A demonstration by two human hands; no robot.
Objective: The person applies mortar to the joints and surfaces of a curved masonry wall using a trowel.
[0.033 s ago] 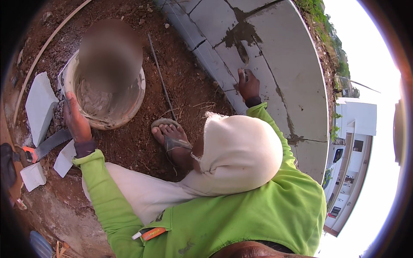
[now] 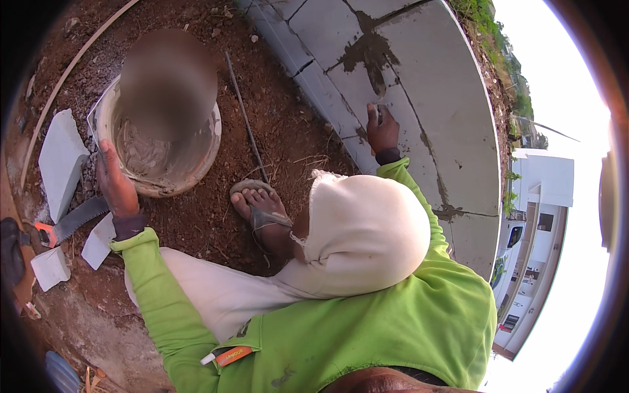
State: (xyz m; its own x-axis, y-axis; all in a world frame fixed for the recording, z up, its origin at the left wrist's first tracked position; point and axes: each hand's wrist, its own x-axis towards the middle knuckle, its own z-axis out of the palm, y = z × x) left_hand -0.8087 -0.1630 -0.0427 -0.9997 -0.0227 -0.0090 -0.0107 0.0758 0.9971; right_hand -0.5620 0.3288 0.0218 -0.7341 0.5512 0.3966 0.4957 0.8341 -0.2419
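My left hand [image 2: 119,183] rests against the near left side of a round mortar bucket [image 2: 208,154], its fingers closed at the rim. Grey wet mortar [image 2: 145,152] lies inside, partly covered by a blurred patch. On the right, my right hand [image 2: 383,131] is closed around what looks like a trowel, mostly hidden by the fingers, close to the pale block wall [image 2: 452,85]. Just beyond that hand, a dark wet mortar smear [image 2: 370,54] spreads over the block joints and tapers toward the fingers.
A handsaw [image 2: 82,219] with an orange-and-black handle lies left among cut pale block pieces [image 2: 60,164]. A thin rod [image 2: 246,114] lies on the reddish soil between bucket and wall. My sandalled foot [image 2: 262,206] stands near its end. A taut string runs along the wall.
My right hand has shifted slightly to the right and nearer to me. The mortar smear's lower end looks different in shape. My left hand stays at the bucket.
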